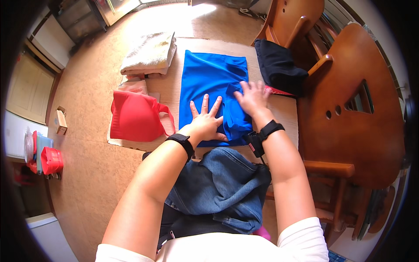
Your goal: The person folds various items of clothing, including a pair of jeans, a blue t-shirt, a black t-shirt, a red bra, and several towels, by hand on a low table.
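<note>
A blue cloth garment (204,70) lies flat on the table (275,114), its right side folded inward into a loose, layered strip. My left hand (207,121) rests on it with fingers spread, pressing the fabric near the lower middle. Over the folded strip's right edge is my right hand (253,97), slightly blurred, fingers apart, gripping nothing that I can see. Both wrists wear black straps, and a small black device (256,144) sits by the right one. Blue denim (226,183) is bunched on my lap, below the table's near edge.
Left on the table are a red padded garment (136,116) with a strap and a folded cream towel (149,54). A folded black cloth (278,64) lies at the right, over something red. Wooden chairs (356,131) crowd the right side. A small cardboard box (61,121) is on the floor.
</note>
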Tool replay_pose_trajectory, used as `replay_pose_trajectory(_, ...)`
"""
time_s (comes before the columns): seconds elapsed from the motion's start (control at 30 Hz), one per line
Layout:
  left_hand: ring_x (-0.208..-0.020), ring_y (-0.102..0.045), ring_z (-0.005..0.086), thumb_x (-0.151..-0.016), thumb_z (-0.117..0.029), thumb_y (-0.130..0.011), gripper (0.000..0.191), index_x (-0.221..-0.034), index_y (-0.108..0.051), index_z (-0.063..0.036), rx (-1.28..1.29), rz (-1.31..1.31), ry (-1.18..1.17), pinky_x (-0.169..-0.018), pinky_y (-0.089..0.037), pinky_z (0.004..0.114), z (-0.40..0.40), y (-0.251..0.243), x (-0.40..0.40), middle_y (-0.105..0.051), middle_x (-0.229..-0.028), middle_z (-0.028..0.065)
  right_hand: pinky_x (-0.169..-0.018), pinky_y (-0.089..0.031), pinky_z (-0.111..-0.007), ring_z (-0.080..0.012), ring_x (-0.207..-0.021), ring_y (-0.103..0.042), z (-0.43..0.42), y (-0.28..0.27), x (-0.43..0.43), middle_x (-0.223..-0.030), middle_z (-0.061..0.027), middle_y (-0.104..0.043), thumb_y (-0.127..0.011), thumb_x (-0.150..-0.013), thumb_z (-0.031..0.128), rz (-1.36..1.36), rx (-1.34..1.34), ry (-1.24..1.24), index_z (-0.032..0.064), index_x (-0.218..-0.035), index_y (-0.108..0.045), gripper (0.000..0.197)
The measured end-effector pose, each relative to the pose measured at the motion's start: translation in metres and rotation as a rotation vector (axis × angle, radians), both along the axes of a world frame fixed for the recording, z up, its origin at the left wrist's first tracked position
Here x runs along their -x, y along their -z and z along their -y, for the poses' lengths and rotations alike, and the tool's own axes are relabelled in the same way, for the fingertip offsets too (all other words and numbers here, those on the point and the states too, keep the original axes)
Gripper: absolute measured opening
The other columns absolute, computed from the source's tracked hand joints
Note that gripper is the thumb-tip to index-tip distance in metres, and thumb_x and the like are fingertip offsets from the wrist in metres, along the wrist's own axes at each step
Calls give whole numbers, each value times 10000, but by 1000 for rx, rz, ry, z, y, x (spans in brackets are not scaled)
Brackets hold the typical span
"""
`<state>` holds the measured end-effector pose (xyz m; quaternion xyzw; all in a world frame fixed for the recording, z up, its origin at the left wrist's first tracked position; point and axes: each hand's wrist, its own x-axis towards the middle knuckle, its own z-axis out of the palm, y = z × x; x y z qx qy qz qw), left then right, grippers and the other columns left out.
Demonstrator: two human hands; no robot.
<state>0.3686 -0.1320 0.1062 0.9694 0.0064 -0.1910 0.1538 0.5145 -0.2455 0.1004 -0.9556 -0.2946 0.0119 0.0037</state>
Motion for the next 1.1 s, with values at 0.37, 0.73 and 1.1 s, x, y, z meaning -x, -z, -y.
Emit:
replay_pose_trajectory(0.37,-1289,132,487,-630,-586,-649,766,-1188,-516,-78,7,73,1,-863,-4,763,-2,5,0,46,-1462,171,-1031,-182,-552,-323,-1297,-240,-30,6,-27,-1394,-96,-309,-378,-861,537,-55,-99,-319,176,-1296,-407,566)
replay_pose_trajectory(0.73,-1284,179,473,-629,-565,-667,781,-1221,-493,-87,33,4,-10,-874,15,754,-2,2,-2,107,-1461,149,-989,-319,-408,-335,-1220,-336,-3,14,-73,-1333,-121,-376,-501,-850,347,139,-345,-212,126,-1292,-400,505)
replay_pose_trajectory(1.1,-1333,-153,344,-687,-213,-676,776,-1347,-287,-86,-68,41,174,-1027,-192,557,-55,-11,40,-182,-1436,159,-1047,-148,-554,-380,-1330,-75,100,0,18,-1457,-59,-146,-619,-636,247,-85,5,-738,254,-1346,-329,767)
